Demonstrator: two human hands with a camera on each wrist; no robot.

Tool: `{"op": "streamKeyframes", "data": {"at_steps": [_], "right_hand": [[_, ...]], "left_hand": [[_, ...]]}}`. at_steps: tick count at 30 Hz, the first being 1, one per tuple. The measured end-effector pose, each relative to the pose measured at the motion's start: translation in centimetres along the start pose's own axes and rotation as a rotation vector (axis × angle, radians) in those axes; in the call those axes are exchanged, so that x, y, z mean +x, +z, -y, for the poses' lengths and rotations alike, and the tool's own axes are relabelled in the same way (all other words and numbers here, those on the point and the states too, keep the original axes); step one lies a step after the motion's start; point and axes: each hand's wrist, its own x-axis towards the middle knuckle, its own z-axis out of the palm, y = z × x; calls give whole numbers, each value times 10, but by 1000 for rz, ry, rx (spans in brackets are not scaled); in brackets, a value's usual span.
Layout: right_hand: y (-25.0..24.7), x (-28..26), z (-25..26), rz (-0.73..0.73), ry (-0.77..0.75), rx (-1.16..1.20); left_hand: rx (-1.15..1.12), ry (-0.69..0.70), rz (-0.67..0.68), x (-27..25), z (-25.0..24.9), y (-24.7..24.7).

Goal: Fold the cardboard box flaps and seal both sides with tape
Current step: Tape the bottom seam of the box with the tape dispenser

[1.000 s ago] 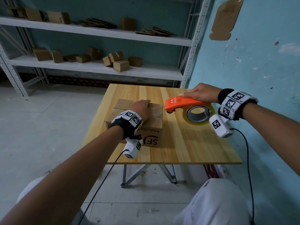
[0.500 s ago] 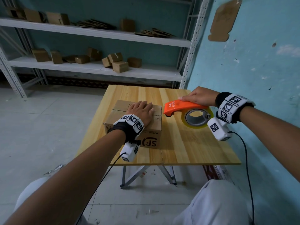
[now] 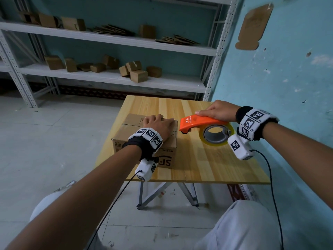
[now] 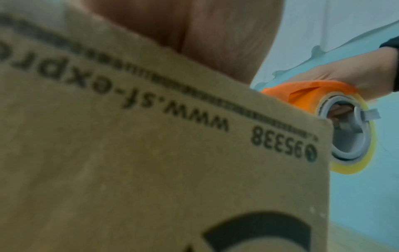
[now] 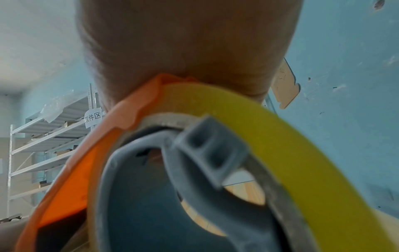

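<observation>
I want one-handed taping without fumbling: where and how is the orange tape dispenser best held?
Probably from above, by the curved orange top over the roll. The right hand already lies along that arch, which fits a palm and leaves the front end free, pointing at the box.

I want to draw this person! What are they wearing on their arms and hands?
Both arms are bare, no sleeves or gloves. The left hand and right hand each have a black wristband with white blocks of black square codes, a white camera box beneath, and a thin black cable.
</observation>
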Motion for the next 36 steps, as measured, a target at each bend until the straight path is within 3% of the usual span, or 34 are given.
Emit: {"op": "streamKeyframes", "data": {"at_steps": [5, 11, 16, 19, 23, 25, 30, 36], "right_hand": [[3, -2, -1, -7, 3, 11], [4, 0, -4, -4, -4, 22], [6, 2, -6, -10, 3, 9], [7, 2, -7, -4, 1, 4], [9, 2, -8, 1, 8, 6], [9, 2, -8, 4, 14, 16], [11, 3, -13, 6, 8, 32], [16, 2, -18, 1, 19, 64]], "left_hand": [[20, 106, 13, 4, -3, 3], [-83, 109, 6, 4, 1, 8], [96, 193, 40, 13, 5, 19], [26, 113, -16, 9, 1, 13], [97, 167, 29, 16, -2, 12], [84, 125, 26, 16, -6, 14], [60, 146, -97, 13, -6, 25], [-15, 101, -30, 10, -10, 19]]}}
